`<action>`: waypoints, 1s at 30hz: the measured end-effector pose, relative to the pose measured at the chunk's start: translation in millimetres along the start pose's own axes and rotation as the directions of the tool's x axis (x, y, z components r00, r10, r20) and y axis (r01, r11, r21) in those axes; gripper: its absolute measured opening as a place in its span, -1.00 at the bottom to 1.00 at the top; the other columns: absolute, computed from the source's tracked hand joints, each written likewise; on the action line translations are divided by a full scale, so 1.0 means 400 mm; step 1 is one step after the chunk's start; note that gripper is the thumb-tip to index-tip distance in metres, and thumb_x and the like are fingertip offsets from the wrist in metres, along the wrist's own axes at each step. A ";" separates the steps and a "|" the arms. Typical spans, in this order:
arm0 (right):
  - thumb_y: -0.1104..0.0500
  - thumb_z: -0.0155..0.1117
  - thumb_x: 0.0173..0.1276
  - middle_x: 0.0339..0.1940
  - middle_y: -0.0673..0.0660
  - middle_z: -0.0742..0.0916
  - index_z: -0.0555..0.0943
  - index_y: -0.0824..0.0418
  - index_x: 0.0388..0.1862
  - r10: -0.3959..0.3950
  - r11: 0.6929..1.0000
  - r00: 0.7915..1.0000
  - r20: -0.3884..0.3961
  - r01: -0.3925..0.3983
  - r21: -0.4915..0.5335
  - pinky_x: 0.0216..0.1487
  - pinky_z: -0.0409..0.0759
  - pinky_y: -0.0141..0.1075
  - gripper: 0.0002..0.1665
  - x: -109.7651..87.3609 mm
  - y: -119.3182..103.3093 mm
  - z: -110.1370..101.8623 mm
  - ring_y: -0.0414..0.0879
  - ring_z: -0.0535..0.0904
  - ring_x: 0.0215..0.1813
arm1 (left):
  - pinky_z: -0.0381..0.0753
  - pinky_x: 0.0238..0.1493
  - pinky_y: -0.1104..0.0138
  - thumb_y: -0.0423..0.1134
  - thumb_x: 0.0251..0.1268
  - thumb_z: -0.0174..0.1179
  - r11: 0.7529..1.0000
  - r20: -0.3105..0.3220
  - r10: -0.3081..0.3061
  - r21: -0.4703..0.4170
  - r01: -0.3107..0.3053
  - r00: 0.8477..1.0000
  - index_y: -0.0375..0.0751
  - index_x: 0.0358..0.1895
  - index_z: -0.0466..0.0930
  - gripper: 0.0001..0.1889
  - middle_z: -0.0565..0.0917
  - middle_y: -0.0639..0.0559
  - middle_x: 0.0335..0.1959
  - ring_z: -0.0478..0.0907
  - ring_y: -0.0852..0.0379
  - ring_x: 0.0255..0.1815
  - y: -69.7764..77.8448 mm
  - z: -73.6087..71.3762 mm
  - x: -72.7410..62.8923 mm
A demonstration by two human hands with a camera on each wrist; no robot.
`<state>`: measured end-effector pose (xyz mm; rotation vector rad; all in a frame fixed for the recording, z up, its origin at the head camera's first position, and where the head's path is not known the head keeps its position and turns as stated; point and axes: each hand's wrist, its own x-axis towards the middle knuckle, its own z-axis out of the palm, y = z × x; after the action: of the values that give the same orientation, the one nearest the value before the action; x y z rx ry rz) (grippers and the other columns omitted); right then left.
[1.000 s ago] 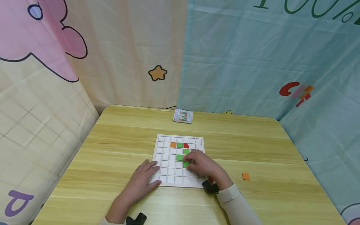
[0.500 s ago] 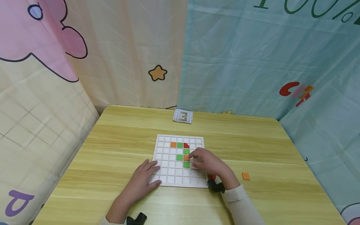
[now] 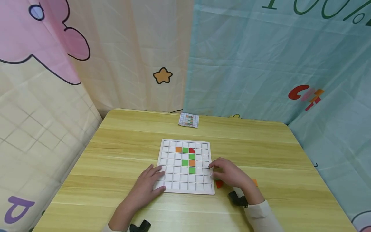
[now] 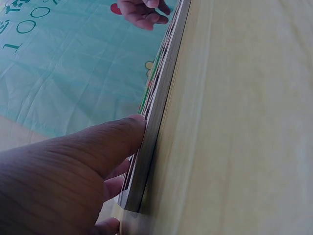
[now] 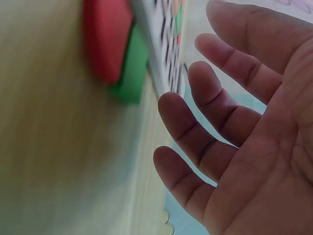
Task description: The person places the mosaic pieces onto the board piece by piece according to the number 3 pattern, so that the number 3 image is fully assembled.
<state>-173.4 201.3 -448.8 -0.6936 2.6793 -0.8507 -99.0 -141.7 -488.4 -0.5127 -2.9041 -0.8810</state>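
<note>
Grid board (image 3: 177, 177) bearing tiles (image 3: 185, 163), left grip (image 3: 148, 183) resting spread on it, right grip (image 3: 231, 173) loosely parted nearby

Card (image 3: 188, 120) behind board (image 3: 176, 177), on table (image 3: 127, 138)

The right wrist (image 3: 251, 192) partly hides the loose orange tile (image 3: 255, 182).

Pretty much a curtained-off spot, can't tell if it's in a home or a lab tbh. Wood-grain table (image 3: 130, 129) under the left hand (image 3: 148, 185) and right hand (image 3: 230, 174), pastel printed curtains (image 3: 246, 64) beyond both and out to either side, pink cartoon figure (image 3: 49, 35) past the left, orange star (image 3: 162, 75) ahead between them.
</note>
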 end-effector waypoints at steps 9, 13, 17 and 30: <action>0.26 0.35 0.32 -0.15 -0.05 0.64 0.67 0.15 -0.04 -0.012 1.000 1.000 -0.019 0.011 -0.017 0.00 0.56 -0.13 -0.77 -0.039 0.044 -0.007 -0.11 0.50 -0.12 | 0.09 0.46 -0.18 -0.08 0.18 0.41 1.000 0.006 -0.011 -0.005 0.011 1.000 -0.23 0.22 0.58 -0.44 0.47 -0.14 0.35 0.15 -0.33 0.48 -0.001 0.003 -0.003; 0.25 0.35 0.33 -0.12 -0.03 0.65 0.66 0.16 -0.03 -0.015 1.000 1.000 -0.024 0.015 0.010 0.04 0.56 -0.09 -0.77 -0.046 0.052 -0.007 -0.09 0.53 -0.08 | 0.10 0.45 -0.18 -0.07 0.18 0.41 1.000 0.005 -0.011 -0.002 0.011 1.000 -0.22 0.22 0.58 -0.44 0.47 -0.13 0.35 0.14 -0.33 0.48 -0.002 0.005 -0.003; 0.25 0.35 0.34 -0.10 -0.02 0.66 0.66 0.15 -0.04 -0.006 1.000 0.999 -0.035 0.006 0.020 0.09 0.55 -0.03 -0.78 -0.046 0.060 -0.002 -0.07 0.54 -0.03 | 0.11 0.45 -0.17 -0.07 0.18 0.41 1.000 0.007 -0.006 -0.001 0.006 1.000 -0.23 0.22 0.58 -0.44 0.47 -0.14 0.35 0.15 -0.34 0.48 -0.002 0.004 -0.001; 0.33 0.34 0.29 -0.10 -0.04 0.68 0.69 0.15 -0.09 -0.057 0.998 0.997 -0.048 0.056 -0.017 0.07 0.54 -0.05 -0.78 -0.044 0.066 0.007 -0.06 0.54 -0.03 | 0.11 0.45 -0.17 -0.08 0.18 0.42 1.000 0.004 -0.001 0.002 0.001 1.000 -0.24 0.22 0.58 -0.45 0.47 -0.15 0.34 0.16 -0.35 0.47 -0.002 0.002 0.000</action>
<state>-166.8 228.0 -465.2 -0.7647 2.7235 -0.8728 -99.4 -141.9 -489.5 -0.5140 -2.9084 -0.8779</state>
